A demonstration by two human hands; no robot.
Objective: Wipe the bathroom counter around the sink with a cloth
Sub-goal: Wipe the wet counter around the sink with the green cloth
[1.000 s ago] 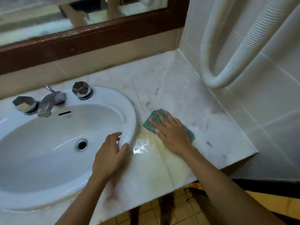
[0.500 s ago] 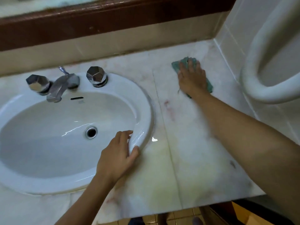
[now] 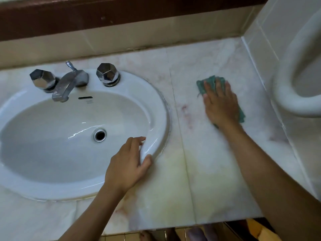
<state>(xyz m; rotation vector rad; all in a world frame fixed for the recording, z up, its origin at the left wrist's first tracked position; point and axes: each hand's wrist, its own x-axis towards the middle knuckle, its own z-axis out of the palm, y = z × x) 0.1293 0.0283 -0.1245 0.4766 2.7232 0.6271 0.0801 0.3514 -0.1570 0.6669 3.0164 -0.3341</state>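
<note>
while the right hand [image 3: 220,103] presses flat, fingers straight, on the green cloth [image 3: 207,83] right of centre, the left hand [image 3: 126,164], well apart, grips the sink [image 3: 160,117] rim at lower centre, so the stained counter [image 3: 187,112] between them lies just left of the cloth.

The left forearm [image 3: 90,211], at 7 o'clock, and the right forearm [image 3: 271,171], at 4 o'clock, are bare as far as the frame shows them. The left grip [image 3: 127,164] and the right grip [image 3: 220,103] are bare hands with slender fingers, their nails too blurred to describe.
</note>
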